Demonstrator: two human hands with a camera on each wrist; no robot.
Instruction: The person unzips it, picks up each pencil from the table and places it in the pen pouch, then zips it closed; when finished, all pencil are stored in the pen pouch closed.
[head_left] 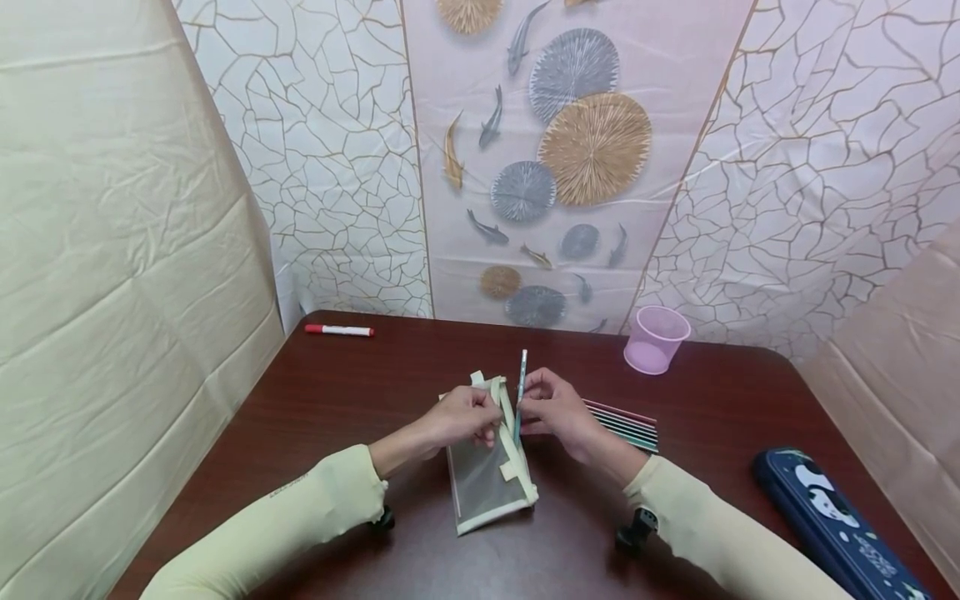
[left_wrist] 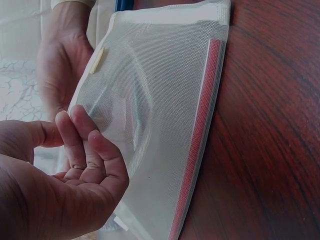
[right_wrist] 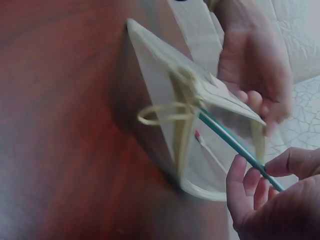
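A see-through mesh pouch (head_left: 483,479) with cream edging stands tilted on the table in front of me, its mouth spread open toward the right. My left hand (head_left: 467,414) pinches the upper rim of that mouth between thumb and fingers. Between the thumb and fingers of my right hand (head_left: 557,412) is a teal pencil (right_wrist: 230,137), slanted down with its lower end inside the mouth. The left wrist view shows the mesh side (left_wrist: 170,90) up close, with faint pencil-like shapes behind it. A thin cream loop (right_wrist: 155,114) hangs from the pouch's corner.
Several coloured pencils (head_left: 626,427) lie side by side just right of my right hand. Farther back stands a pink cup (head_left: 656,340). A red-and-white marker (head_left: 340,331) lies at the far left, and a dark blue panda pencil case (head_left: 840,525) at the right edge.
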